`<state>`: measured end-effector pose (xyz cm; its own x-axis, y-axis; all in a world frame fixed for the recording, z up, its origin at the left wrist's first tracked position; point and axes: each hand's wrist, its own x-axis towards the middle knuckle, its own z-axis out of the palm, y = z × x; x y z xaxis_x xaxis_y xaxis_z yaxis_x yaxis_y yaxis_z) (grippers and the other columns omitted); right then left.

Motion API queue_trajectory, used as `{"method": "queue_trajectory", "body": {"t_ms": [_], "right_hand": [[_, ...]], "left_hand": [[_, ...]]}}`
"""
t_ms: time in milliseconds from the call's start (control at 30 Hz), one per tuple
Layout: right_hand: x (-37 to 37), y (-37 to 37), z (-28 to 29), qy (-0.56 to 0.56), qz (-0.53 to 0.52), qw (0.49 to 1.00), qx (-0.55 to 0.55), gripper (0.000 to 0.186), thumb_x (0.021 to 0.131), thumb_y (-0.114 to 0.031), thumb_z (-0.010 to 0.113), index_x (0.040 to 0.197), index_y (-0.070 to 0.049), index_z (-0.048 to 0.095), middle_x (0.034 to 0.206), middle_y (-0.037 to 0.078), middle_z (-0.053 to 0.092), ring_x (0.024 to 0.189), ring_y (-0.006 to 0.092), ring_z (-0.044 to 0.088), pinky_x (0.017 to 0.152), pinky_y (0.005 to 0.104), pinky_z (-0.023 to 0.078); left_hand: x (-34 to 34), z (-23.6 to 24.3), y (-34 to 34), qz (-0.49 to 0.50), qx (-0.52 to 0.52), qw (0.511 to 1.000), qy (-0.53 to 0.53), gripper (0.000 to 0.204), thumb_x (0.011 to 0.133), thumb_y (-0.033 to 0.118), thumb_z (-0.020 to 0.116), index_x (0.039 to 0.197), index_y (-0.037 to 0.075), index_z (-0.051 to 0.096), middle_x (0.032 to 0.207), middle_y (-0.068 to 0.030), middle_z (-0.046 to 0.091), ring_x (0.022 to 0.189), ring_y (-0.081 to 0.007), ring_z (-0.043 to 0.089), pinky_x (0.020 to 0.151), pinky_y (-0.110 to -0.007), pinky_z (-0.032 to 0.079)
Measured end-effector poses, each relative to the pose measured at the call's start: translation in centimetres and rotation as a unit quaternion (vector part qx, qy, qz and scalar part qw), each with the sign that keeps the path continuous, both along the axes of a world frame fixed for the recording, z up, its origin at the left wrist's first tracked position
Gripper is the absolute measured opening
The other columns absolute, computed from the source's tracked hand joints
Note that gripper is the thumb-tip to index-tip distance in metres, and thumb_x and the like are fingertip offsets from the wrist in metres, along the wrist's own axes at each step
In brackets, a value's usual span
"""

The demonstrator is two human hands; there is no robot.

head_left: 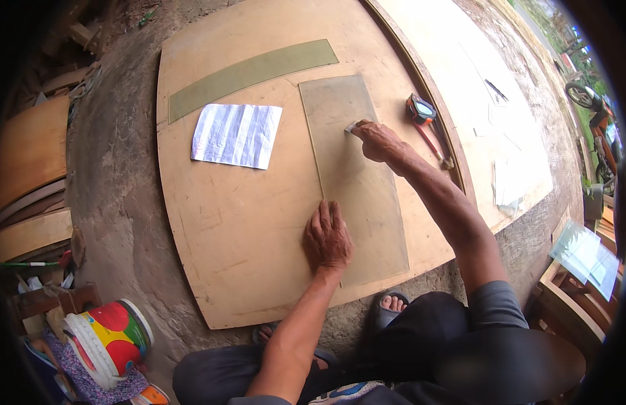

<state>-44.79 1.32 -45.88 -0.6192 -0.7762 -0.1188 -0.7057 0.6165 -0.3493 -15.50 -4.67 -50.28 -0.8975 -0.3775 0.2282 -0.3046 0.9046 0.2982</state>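
A long rectangular pane of tinted, see-through glass [367, 223] lies flat on a plywood board [238, 229]. My left hand [330, 236] rests at the pane's left edge near its lower end, fingers stretched out and palm down. Over the upper part of the pane, my right hand [379, 140] is closed on a small whitish piece [351, 127]. Most of that piece is hidden by the fingers, so its kind is unclear. Further off to the left lies a narrower greenish glass strip [252, 79]. A creased sheet of paper [236, 136] sits below it.
A tape measure [421, 108] and a red-handled tool [431, 143] lie by a wooden strip [427, 84] on the right. Beyond is a bright white surface [481, 101]. A colourful bucket [109, 341] stands lower left; glass pieces [586, 256] rest on wooden frames at right.
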Motion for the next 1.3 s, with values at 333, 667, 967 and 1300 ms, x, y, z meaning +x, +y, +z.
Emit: {"method": "queue_trajectory", "body": {"t_ms": [333,667,967,1300], "right_hand": [[-7.5,-0.8,0.7,0.031,0.003,0.999,0.037,0.051,0.074,0.006,0.053,0.12,-0.004,0.072,0.117,0.022,0.07,0.114,0.0379,0.067,0.097,0.0449,0.055],[-8.0,-3.2,1.5,0.009,-0.036,0.993,0.113,0.036,0.081,0.002,0.056,0.112,-0.003,0.073,0.11,0.022,0.072,0.11,0.0393,0.069,0.09,0.0464,0.057],[-8.9,-3.9,0.5,0.019,-0.048,0.994,0.1,0.041,0.082,-0.001,0.056,0.119,-0.007,0.073,0.115,0.019,0.072,0.115,0.0373,0.067,0.094,0.0466,0.056],[-12.1,-6.8,-0.3,0.02,-0.072,0.99,0.119,0.045,0.082,-0.003,0.058,0.125,-0.01,0.071,0.122,0.02,0.07,0.117,0.0371,0.067,0.096,0.0454,0.056]], "left_hand": [[0.0,0.8,-0.3,-0.008,0.002,1.0,-0.007,0.054,0.095,0.021,0.06,0.146,0.006,0.052,0.155,-0.0159,0.045,0.135,-0.0349,0.042,0.112,-0.051,0.035],[-0.2,1.5,-0.5,-0.013,0.014,1.0,-0.018,0.055,0.095,0.021,0.06,0.147,0.005,0.051,0.154,-0.017,0.045,0.135,-0.0359,0.043,0.112,-0.052,0.037],[-0.2,1.2,-0.4,-0.008,0.007,1.0,-0.015,0.057,0.093,0.022,0.064,0.146,0.006,0.051,0.153,-0.0161,0.047,0.137,-0.0346,0.042,0.113,-0.051,0.036],[-0.1,2.0,-0.8,-0.015,0.011,0.999,-0.028,0.055,0.094,0.022,0.063,0.145,0.007,0.052,0.152,-0.0162,0.048,0.136,-0.0329,0.044,0.113,-0.049,0.039]]}}
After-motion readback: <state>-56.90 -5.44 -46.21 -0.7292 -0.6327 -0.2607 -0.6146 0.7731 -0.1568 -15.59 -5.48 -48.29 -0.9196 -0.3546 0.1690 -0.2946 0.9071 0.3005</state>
